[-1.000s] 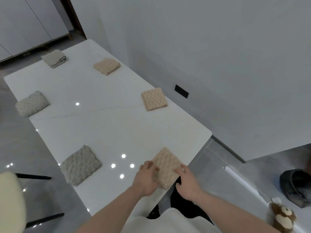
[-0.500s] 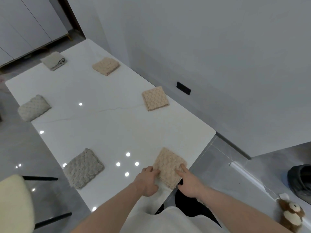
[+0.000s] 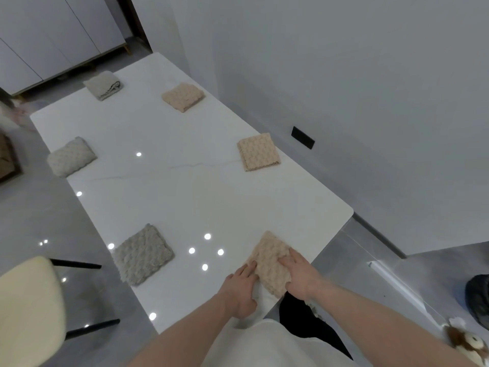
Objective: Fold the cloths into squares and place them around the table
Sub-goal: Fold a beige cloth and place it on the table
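A folded beige cloth (image 3: 267, 256) lies at the near right corner of the white table (image 3: 185, 197). My left hand (image 3: 242, 286) rests flat on the table with its fingertips against the cloth's left edge. My right hand (image 3: 300, 276) lies flat on the cloth's right side, fingers straight. Two more beige squares, the middle one (image 3: 258, 152) and the far one (image 3: 183, 96), sit along the right edge. Along the left edge lie folded grey cloths, a near one (image 3: 143, 254), a middle one (image 3: 71, 157) and a far one (image 3: 103, 85).
A cream chair (image 3: 29, 311) with black legs stands at the table's near left. A grey wall runs close along the right side. A stuffed toy (image 3: 468, 343) and a dark object (image 3: 477, 295) lie on the floor at right. White cabinets stand at the far left.
Both hands shifted slightly on the near beige cloth; my right hand moved further onto its top. The view tilted a little. The other cloths have not moved.
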Demonstrator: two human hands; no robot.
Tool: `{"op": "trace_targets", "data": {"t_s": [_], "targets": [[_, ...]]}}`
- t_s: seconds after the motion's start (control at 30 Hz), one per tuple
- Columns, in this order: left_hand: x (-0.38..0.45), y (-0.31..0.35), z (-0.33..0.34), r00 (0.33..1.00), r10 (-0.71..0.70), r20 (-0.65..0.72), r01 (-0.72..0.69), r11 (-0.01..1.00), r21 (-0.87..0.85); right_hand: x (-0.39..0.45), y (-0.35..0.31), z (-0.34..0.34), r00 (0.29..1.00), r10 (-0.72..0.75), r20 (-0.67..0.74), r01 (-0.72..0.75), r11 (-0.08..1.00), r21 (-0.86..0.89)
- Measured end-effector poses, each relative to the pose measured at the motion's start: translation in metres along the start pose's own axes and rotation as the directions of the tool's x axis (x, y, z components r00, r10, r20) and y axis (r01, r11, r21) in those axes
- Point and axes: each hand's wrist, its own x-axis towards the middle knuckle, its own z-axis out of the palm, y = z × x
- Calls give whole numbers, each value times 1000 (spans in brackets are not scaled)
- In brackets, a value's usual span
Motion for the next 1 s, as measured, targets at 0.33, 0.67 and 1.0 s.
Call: {"op": "trace_targets", "data": {"t_s": [0.33, 0.67, 1.0], "targets": [[4, -8, -14, 1000, 14, -18, -13, 1000, 23, -18, -3, 19, 997, 3, 80, 0, 999, -37], [-12, -7, 5, 980, 133, -145, -113, 984, 140, -31, -7, 25, 998, -52, -40, 48, 994, -99], [-9, -5, -4, 999, 37, -25, -37, 999, 3, -26, -13, 26, 997, 23, 69, -16, 994, -104]]}}
